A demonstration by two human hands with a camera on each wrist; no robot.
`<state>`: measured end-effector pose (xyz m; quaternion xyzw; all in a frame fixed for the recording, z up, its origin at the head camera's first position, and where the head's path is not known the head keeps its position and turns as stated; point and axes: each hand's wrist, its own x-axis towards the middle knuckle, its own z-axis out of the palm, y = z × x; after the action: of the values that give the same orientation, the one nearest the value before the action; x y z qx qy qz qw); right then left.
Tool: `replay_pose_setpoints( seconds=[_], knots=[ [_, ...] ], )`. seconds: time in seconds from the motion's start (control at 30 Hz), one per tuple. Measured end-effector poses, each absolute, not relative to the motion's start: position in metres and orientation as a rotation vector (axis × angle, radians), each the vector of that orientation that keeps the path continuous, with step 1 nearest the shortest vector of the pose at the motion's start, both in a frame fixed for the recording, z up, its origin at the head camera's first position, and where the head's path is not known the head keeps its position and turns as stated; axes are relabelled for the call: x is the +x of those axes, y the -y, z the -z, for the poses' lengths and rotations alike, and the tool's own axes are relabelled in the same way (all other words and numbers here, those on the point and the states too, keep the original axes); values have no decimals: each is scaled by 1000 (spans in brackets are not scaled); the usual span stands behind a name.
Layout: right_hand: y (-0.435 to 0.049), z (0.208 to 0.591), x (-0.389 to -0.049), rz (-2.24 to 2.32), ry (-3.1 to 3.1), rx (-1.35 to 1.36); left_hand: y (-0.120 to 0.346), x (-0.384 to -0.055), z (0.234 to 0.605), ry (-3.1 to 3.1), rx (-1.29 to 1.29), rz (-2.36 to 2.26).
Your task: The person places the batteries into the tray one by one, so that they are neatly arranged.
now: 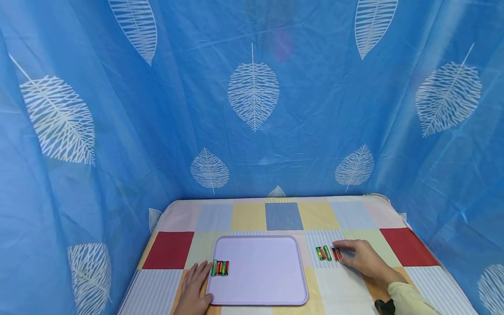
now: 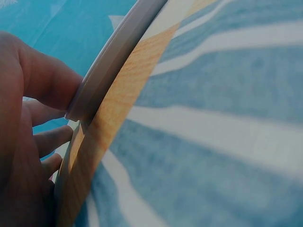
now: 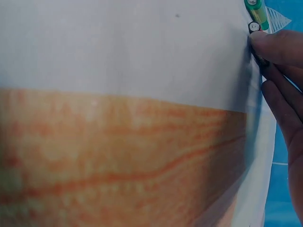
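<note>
Pinching red battery (image 1: 336, 253) with right hand (image 1: 364, 259), fingers closing round it; we lift straight, sparing neighbours at 9 o'clock; left hand (image 1: 194, 286) flat, relaxed, steadying tray (image 1: 260, 280).

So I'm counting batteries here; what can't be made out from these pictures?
- Small red and green batteries on the checked cloth: head view, too small; the right hand covers the nearest.
- Batteries on the lilac plastic tray: too small to count surely.
- Left hand: left wrist view, edge cuts it off.
</note>
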<state>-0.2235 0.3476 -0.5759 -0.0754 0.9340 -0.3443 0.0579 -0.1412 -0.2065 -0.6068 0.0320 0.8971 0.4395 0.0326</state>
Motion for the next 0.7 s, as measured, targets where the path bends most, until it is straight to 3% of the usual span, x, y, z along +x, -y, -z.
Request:
replay_pose_setpoints(
  seconds=[0.33, 0.7],
  knots=[
    [-341, 572, -214, 1137, -2866, -212, 207, -141, 605, -2762, 88, -1315],
    [-286, 576, -206, 1406, -2810, -379, 207, -142, 605, -2761, 79, -1318]
  ],
)
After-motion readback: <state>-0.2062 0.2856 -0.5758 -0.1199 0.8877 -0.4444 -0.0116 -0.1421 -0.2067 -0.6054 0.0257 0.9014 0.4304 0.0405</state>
